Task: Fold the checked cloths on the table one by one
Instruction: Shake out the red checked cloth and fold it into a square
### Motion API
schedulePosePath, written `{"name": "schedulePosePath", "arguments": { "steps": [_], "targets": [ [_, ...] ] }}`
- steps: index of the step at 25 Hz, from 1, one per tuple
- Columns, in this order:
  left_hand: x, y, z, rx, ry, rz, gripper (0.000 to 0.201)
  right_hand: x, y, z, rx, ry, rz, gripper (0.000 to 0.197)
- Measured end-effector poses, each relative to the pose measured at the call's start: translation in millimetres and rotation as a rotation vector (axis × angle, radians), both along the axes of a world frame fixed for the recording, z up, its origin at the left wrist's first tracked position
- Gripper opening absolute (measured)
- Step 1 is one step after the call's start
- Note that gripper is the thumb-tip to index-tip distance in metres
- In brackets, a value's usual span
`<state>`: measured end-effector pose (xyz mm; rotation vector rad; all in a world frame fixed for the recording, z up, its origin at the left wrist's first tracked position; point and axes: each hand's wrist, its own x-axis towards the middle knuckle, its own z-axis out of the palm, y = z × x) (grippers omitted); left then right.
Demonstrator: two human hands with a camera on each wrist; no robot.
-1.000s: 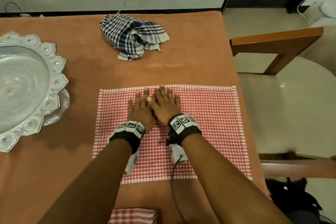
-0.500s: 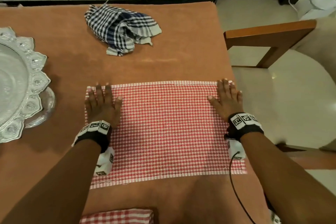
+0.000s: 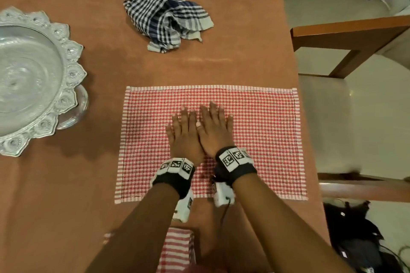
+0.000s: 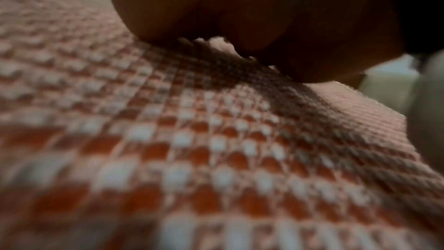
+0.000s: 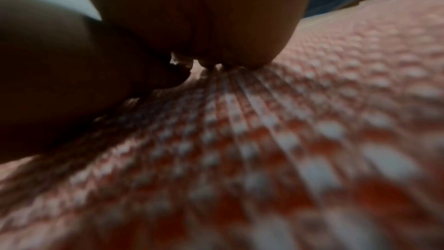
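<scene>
A red-and-white checked cloth (image 3: 261, 139) lies flat as a wide rectangle on the brown table (image 3: 55, 184). Both my hands lie flat on its middle, side by side and touching, fingers straight and pointing away from me: left hand (image 3: 184, 131), right hand (image 3: 214, 127). The wrist views show the same red weave (image 4: 216, 149) (image 5: 288, 140) blurred under each palm. A crumpled blue-and-white checked cloth (image 3: 166, 17) lies at the far side of the table. A folded red checked cloth (image 3: 177, 248) peeks out near the table's front edge between my forearms.
A large ornate glass bowl (image 3: 33, 77) stands at the left. The table's right edge runs just past the red cloth, with a wooden chair (image 3: 355, 35) beside it. A dark bag (image 3: 355, 235) lies on the floor at lower right.
Half a second ago my hands were spread at the cloth's left and right ends; now both are back together at its middle, a little nearer me than one second ago.
</scene>
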<state>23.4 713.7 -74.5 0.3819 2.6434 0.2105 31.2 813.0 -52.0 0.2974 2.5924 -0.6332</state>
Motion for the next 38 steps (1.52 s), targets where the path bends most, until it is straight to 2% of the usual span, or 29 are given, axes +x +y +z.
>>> {"name": "schedulePosePath", "arguments": {
  "steps": [3, 5, 10, 13, 16, 18, 20, 22, 24, 26, 29, 33, 36, 38],
  "targets": [
    [-1, -18, -12, -0.036, 0.002, -0.075, 0.066, 13, 15, -15, 0.087, -0.042, 0.093, 0.062],
    [-6, -24, -10, -0.013, -0.005, -0.08, 0.066, 24, 43, -18, 0.116, -0.049, 0.089, 0.069],
    [-25, -88, -9, -0.048, -0.003, 0.134, 0.065, 75, 144, -15, 0.217, -0.112, -0.209, 0.085],
    [-33, -117, -11, -0.059, -0.005, 0.16, 0.064, 89, 167, -17, 0.245, -0.121, -0.245, 0.086],
    [-32, -105, -7, -0.064, 0.015, 0.164, 0.063, 81, 162, -11, 0.235, -0.139, -0.265, 0.083],
    [-20, -94, 5, -0.026, 0.109, 0.143, 0.061, 77, 146, 2, 0.273, -0.13, -0.284, 0.081],
    [5, -75, 19, 0.076, 0.229, 0.058, 0.059, 75, 107, 15, 0.298, -0.02, -0.237, 0.081],
    [37, -52, 22, 0.169, 0.3, -0.062, 0.058, 75, 46, 19, 0.201, 0.125, -0.108, 0.075],
    [62, -40, 14, 0.153, 0.23, -0.095, 0.062, 80, -13, 12, 0.081, 0.167, -0.001, 0.065],
    [76, -51, -3, 0.075, 0.118, -0.022, 0.064, 88, -43, -2, 0.032, 0.1, 0.033, 0.06],
    [86, -83, -20, 0.025, 0.152, -0.083, 0.064, 104, -40, -21, 0.093, 0.037, 0.1, 0.073],
    [83, -90, -19, -0.01, 0.121, -0.072, 0.068, 113, -19, -22, 0.158, 0.036, 0.161, 0.075],
    [72, -110, -17, -0.06, 0.096, 0.018, 0.076, 136, 32, -25, 0.218, -0.001, 0.081, 0.078],
    [64, -132, -17, -0.069, 0.077, 0.071, 0.08, 160, 79, -26, 0.25, -0.03, -0.036, 0.087]
  ]
}}
